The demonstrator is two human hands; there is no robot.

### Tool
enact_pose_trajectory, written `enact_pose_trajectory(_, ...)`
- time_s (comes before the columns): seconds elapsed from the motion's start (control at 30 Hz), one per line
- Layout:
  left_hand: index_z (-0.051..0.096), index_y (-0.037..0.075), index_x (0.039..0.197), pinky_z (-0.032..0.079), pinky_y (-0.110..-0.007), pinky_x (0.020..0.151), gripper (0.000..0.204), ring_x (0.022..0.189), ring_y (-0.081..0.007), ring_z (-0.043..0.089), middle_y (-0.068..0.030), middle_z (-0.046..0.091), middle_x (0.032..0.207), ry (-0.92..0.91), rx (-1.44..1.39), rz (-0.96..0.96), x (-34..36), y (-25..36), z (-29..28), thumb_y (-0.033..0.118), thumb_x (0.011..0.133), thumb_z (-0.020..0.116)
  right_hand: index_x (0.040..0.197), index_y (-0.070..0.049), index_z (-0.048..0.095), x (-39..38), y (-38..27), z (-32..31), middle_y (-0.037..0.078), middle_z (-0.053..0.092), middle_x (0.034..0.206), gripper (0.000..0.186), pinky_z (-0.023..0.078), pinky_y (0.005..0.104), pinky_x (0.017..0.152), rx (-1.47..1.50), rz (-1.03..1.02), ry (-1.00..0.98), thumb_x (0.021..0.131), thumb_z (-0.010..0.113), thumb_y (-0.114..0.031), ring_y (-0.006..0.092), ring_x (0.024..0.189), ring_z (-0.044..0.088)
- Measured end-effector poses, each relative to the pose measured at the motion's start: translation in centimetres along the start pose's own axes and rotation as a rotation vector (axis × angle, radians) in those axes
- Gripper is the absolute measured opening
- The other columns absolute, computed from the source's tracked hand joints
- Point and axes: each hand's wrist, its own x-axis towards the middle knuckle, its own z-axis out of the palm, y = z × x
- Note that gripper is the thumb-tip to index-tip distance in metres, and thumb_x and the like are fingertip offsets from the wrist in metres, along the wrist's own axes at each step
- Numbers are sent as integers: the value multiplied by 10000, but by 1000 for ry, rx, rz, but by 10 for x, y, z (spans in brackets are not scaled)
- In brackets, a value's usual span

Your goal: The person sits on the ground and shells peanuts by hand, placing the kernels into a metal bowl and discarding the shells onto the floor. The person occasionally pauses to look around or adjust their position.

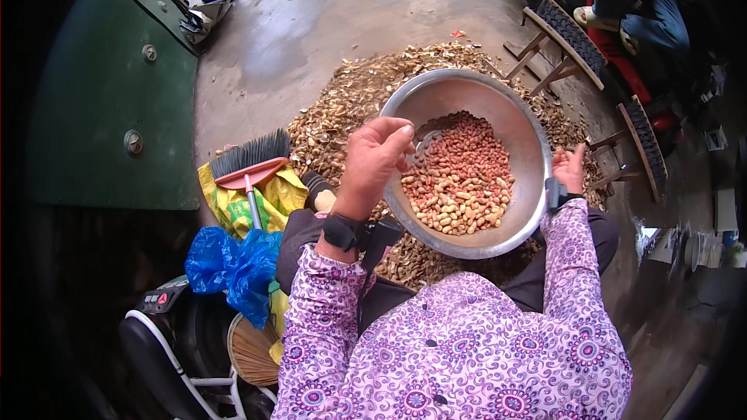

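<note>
A wide metal basin (537, 140) sits in front of me, tilted a little. Inside it, red-skinned shelled peanuts (472, 149) fill the far part and unshelled peanuts (462, 210) lie nearer me. Over the basin's left rim is my left hand (375, 157), thumb and fingers pinched together; whatever may be between them is hidden. My right hand (569, 169) is just outside the right rim, fingers apart, with nothing seen in it. Beneath and around the basin spreads a big heap of empty peanut shells (346, 101).
To the left lie a broom (250, 163) with dark bristles, a yellow sack (214, 198) and a blue plastic bag (233, 264). A green metal door (117, 109) stands beyond them. Low stools (572, 35) with dark tops are at the right, near a seated person's legs (654, 27).
</note>
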Motion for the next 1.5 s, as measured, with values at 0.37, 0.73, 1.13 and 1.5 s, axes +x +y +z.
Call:
enact_pose_trajectory(0.37,564,6,922,424,-183,507,163,540,-53,499,-31,563,681,51,48,-57,-4,0,0,132,821,542,1023,-39,574,-13,112,66,145,608,930,388,448,321,771,-1768,-460,-402,718,627,-273,251,859,586)
enact_pose_trajectory(0.73,565,4,930,429,-179,518,168,559,-57,503,-32,561,678,102,51,-130,-17,-3,-11,123,813,542,1096,-22,519,-38,159,115,170,502,1123,513,348,357,920,-1936,-528,-756,678,666,-282,307,1084,430)
enact_pose_trajectory(1.13,562,3,939,430,-179,516,173,578,-59,512,-31,562,692,80,38,-116,-19,-5,-13,124,817,542,1046,-171,549,-105,226,135,131,495,1044,406,398,451,795,-1895,-773,-993,662,609,-290,307,975,476)
enact_pose_trajectory(1.5,566,4,925,428,-181,511,164,569,-54,508,-26,564,688,64,42,-71,-17,-1,-11,125,817,547,1119,-103,517,-137,203,104,165,498,1064,456,378,415,841,-2025,-369,-1498,708,581,-289,339,965,458)
